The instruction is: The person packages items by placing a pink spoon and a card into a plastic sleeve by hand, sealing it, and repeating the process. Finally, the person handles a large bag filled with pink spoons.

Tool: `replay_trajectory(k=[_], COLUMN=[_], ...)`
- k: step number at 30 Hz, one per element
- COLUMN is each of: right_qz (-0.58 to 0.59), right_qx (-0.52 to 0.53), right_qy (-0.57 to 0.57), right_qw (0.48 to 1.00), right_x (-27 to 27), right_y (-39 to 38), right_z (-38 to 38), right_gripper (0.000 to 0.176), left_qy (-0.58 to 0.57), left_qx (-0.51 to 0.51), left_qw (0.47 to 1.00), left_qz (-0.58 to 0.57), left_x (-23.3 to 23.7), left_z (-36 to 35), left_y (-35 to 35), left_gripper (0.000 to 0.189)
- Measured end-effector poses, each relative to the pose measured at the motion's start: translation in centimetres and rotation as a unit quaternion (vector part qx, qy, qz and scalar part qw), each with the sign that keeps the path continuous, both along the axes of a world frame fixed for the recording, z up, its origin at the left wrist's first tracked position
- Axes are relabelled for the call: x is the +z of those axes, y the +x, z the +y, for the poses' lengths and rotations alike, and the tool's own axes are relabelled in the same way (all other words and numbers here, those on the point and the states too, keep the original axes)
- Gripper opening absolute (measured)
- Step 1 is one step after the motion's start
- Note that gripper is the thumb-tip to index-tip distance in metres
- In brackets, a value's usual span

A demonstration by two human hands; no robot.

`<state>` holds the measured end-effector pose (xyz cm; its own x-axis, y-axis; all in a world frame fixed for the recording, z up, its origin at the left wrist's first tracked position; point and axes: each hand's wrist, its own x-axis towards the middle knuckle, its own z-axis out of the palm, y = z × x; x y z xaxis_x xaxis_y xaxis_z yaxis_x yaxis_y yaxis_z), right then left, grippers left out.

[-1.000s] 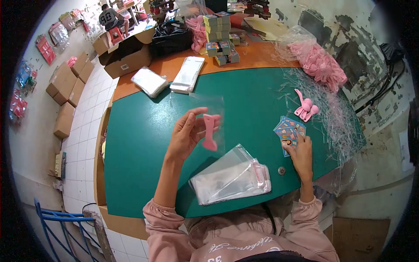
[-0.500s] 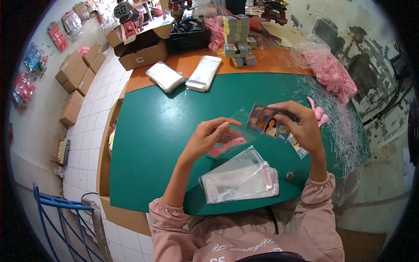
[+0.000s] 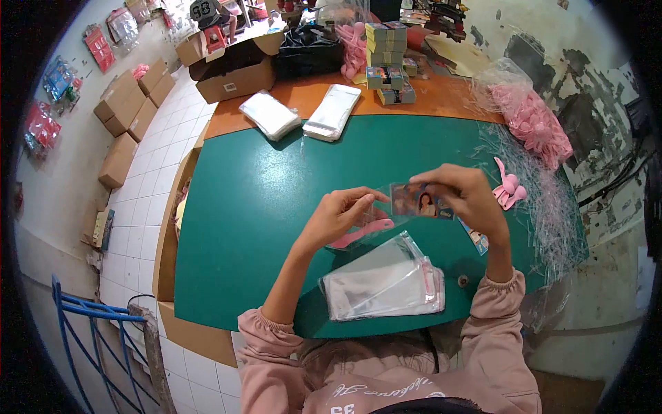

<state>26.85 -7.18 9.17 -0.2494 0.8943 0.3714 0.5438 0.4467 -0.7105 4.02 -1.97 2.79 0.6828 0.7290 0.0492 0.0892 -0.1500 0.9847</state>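
Note:
My left hand pinches a clear plastic bag by its open end. Inside that bag lies a flat pink plastic piece with a small hole at one end. In my right hand is a printed picture card, gripped by its upper right part. The card's left end meets the mouth of the bag; whether it is inside cannot be made out. Below both hands a stack of clear bags rests on the green tabletop. Another printed card lies partly under my right hand.
Pink plastic pieces lie at the right, beside clear plastic strands and a bag of pink pieces. Behind are two bag stacks, piled card bundles and an open carton. A person sits far back.
My right hand has brought the card left and levelled it, so its end now meets the bag's mouth. My left hand keeps its hold. The view has shifted slightly.

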Motion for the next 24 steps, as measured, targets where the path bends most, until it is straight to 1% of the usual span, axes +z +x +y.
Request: replay_trajectory(k=[1, 3, 4, 6, 8, 10, 12, 13, 15, 16, 17, 18, 19, 20, 21, 22, 23, 24], right_qz=[-0.059, -0.076, -0.095, -0.071, -0.047, -0.042, -0.038, -0.036, -0.018, -0.003, -0.004, -0.035, -0.065, -0.064, -0.038, -0.011, -0.011, -0.011], right_qx=[0.028, 0.034, 0.039, 0.05, 0.057, 0.069, 0.079, 0.094, 0.107, 0.122, 0.123, 0.152, 0.179, 0.177, 0.171, 0.166, 0.167, 0.113], right_qy=[-0.019, -0.04, -0.061, -0.071, -0.076, -0.081, -0.09, -0.097, -0.107, -0.118, -0.118, -0.057, 0.006, 0.006, -0.008, -0.022, -0.024, -0.097], right_qw=[0.998, 0.996, 0.993, 0.994, 0.994, 0.993, 0.992, 0.99, 0.988, 0.985, 0.985, 0.986, 0.982, 0.982, 0.985, 0.986, 0.986, 0.989], right_x=[-0.1, -0.4, -0.7, -1.9, -3.1, -4.2, -4.5, -4.6, -5.0, -5.2, -6.3, -7.7, -8.8, -8.8, -8.9, -9.0, -8.8, -8.3], right_y=[-0.2, -0.4, -0.6, -0.8, -1.0, -1.1, -0.9, -0.8, 0.2, 0.6, 0.5, 0.2, 0.1, -0.3, -0.7, -1.0, -0.9, -0.7], right_z=[0.0, 0.2, 0.2, 0.3, 0.7, 0.9, 0.9, 1.0, 0.9, 1.0, 1.2, 1.5, 1.5, 1.4, 1.4, 1.3, 1.2, 1.2], right_gripper=[0.023, 0.022, 0.021, 0.019, 0.016, 0.019, 0.02, 0.02, 0.022, 0.024, 0.024, 0.023, 0.023, 0.023, 0.021, 0.019, 0.019, 0.016], left_qy=[-0.001, 0.016, 0.011, 0.078, 0.094, 0.11, 0.1, 0.101, 0.117, 0.117, 0.118, 0.12, 0.121, 0.135, 0.148, 0.147, 0.136, 0.127], left_qx=[-0.002, 0.039, 0.038, 0.01, -0.003, -0.018, 0.015, 0.012, 0.027, 0.028, 0.035, 0.041, 0.04, 0.042, 0.045, 0.044, 0.044, 0.044], left_qw=[1.0, 0.999, 0.999, 0.994, 0.994, 0.992, 0.99, 0.989, 0.981, 0.981, 0.98, 0.978, 0.978, 0.979, 0.98, 0.98, 0.976, 0.971], left_qz=[0.002, 0.022, 0.025, 0.072, 0.064, 0.055, 0.102, 0.103, 0.152, 0.151, 0.157, 0.164, 0.165, 0.147, 0.128, 0.129, 0.163, 0.196], left_x=[-0.3, -0.8, -0.9, -0.4, -1.1, -1.4, -1.1, -0.9, -0.5, -0.4, -0.3, -0.3, -0.7, -1.3, -1.7, -1.8, -1.5, -1.2], left_z=[0.0, 0.0, -0.1, -0.3, -0.3, -0.5, -0.6, -0.5, -0.3, -0.4, -0.6, -0.8, -0.8, -0.9, -0.9, -0.8, -0.6, -0.2], left_y=[0.2, 0.4, 0.3, 0.6, 1.0, 1.3, 1.2, 1.0, 0.8, 0.9, 1.1, 1.2, 1.4, 1.6, 1.7, 1.5, 1.2, 0.8], left_gripper=[0.03, 0.027, 0.027, 0.027, 0.027, 0.027, 0.029, 0.029, 0.031, 0.031, 0.036, 0.041, 0.041, 0.045, 0.05, 0.05, 0.05, 0.05])
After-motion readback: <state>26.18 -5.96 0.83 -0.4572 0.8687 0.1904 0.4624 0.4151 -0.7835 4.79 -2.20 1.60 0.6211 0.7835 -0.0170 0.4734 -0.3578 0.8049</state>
